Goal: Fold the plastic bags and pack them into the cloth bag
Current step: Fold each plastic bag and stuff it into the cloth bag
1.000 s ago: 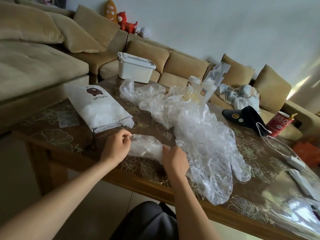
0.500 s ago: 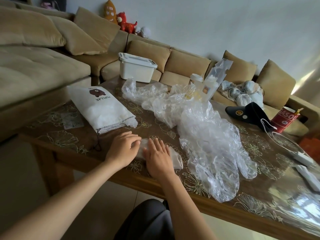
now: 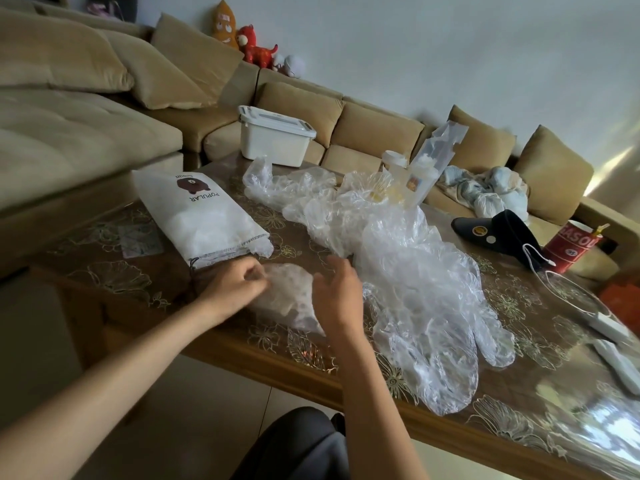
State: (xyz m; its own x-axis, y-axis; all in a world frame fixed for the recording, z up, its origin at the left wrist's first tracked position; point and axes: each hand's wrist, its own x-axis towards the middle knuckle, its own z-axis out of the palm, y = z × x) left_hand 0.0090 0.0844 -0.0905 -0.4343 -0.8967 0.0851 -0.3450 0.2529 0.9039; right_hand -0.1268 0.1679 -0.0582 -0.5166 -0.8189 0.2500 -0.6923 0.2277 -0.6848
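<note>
A small folded clear plastic bag (image 3: 289,294) lies near the table's front edge between my hands. My left hand (image 3: 239,284) pinches its left end with curled fingers. My right hand (image 3: 337,294) hovers over its right side, fingers relaxed and slightly spread. Just behind my left hand lies the white cloth bag (image 3: 204,218) with a bear print and the word POPULAR, its drawstring mouth facing me and holding plastic inside. A large heap of crumpled clear plastic bags (image 3: 398,271) spreads across the table to the right.
The brown floral table (image 3: 104,271) also carries a white lidded box (image 3: 275,140), bottles in plastic (image 3: 415,178), a black cap (image 3: 498,233), a red cup (image 3: 569,249) and a white cable with chargers (image 3: 602,327). A tan sofa wraps the far side.
Both hands were pressing flat on the folded bag half a second ago. Now my right hand has lifted off it and my left has curled to pinch its left end.
</note>
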